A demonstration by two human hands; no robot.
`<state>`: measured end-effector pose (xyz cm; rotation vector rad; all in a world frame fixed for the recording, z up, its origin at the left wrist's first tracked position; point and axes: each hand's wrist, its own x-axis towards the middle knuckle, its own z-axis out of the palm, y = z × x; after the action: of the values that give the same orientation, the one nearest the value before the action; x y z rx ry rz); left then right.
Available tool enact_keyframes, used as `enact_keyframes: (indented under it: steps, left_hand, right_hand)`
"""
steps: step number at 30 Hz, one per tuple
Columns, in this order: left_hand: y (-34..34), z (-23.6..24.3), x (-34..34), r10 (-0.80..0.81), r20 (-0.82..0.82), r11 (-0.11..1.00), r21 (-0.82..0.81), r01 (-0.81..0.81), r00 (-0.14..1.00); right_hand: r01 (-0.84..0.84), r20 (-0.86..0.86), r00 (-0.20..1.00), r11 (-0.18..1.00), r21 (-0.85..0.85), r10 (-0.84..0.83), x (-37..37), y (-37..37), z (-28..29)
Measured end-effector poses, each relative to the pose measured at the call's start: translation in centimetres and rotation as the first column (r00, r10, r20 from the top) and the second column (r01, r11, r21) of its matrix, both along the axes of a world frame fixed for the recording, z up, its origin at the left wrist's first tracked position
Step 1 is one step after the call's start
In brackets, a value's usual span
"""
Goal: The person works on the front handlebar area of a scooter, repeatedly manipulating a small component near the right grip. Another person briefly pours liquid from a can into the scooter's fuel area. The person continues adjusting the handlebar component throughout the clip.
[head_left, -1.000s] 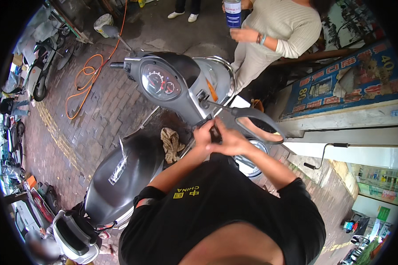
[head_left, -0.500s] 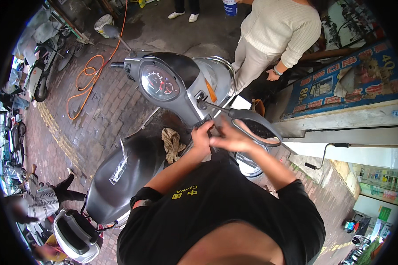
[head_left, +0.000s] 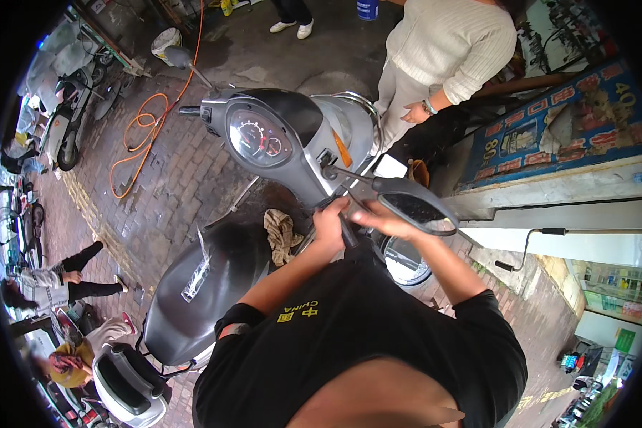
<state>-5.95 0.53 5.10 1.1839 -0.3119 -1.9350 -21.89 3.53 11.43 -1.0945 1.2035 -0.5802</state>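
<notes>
A grey motor scooter (head_left: 292,171) stands in front of me, its dashboard dial (head_left: 257,139) facing up. My left hand (head_left: 329,225) is closed around the inner part of the right handlebar (head_left: 349,235), whose black grip points toward my body. Just right of it, my right hand (head_left: 389,220) is beside the bar, below the mirror stem, with thumb and fingers apart and nothing seen in it. The black mirror (head_left: 417,203) covers part of that hand's far side. A crumpled brown-patterned rag (head_left: 282,234) lies at the front of the black seat (head_left: 192,292).
A person in a cream sweater (head_left: 449,43) stands by the scooter's front. An orange hose (head_left: 150,135) coils on the brick paving at left. At right are a worn blue signboard (head_left: 556,125) and a crank handle (head_left: 524,250). A white top box (head_left: 128,381) sits behind the seat.
My right hand has slowed from a blur and sits slightly lower, beneath the mirror. The left hand stays on the bar. The sweater-wearer's hand has risen; passers-by at lower left have moved.
</notes>
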Motion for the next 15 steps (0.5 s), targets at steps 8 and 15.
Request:
enact_keyframes:
  steps: [8, 15]
  left_hand:
    - [0.0, -1.7, -0.3, 0.008, 0.005, 1.0, 0.01, -0.008, 1.0]
    - [0.1, -1.8, -0.3, 0.03, 0.109, 0.999, 0.011, -0.032, 0.994]
  right_hand:
    - [-0.03, -0.046, 0.998, 0.999, 0.044, 0.032, -0.6, -0.1, -0.3]
    - [-0.064, 0.087, 0.994, 0.996, 0.061, 0.059, -1.5, -1.4, 1.9]
